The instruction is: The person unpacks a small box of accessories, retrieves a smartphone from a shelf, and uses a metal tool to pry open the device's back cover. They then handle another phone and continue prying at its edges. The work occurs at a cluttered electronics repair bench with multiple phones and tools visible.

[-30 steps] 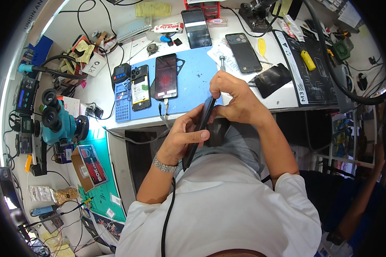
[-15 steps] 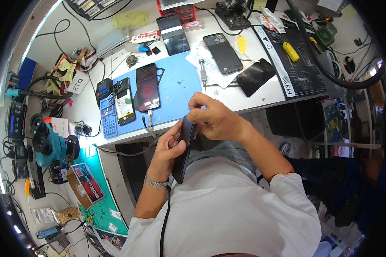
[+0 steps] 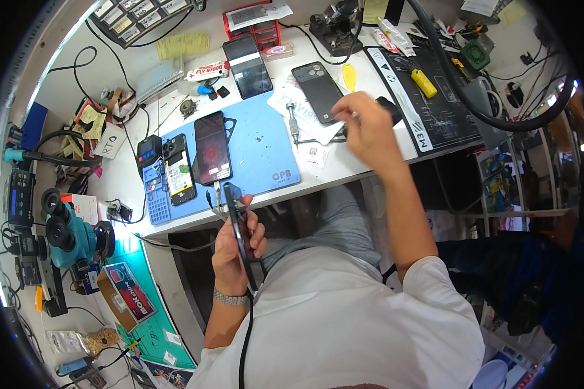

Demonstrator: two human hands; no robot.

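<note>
My left hand (image 3: 232,249) is wrapped round a dark phone (image 3: 238,227), held nearly edge-on in front of my body, off the table's front edge. My right hand (image 3: 368,126) is over the table at the right, its fingers curled together; whether a small thing is between them I cannot make out. It covers most of a black glossy sheet (image 3: 390,110). Close to its fingertips lies a phone with a dark grey back (image 3: 318,91), on white paper. A screwdriver (image 3: 293,123) lies left of that phone.
On the blue mat (image 3: 266,146) lie a phone with its screen lit (image 3: 213,149) and an opened phone (image 3: 179,170). Another phone (image 3: 248,68) stands behind. A yellow bottle (image 3: 424,83) lies on the black mat (image 3: 448,120). At left is a teal microscope (image 3: 71,230).
My right hand has left the phone's top end and moved up and right over the table. My left hand has shifted slightly left and turned the phone more upright.
</note>
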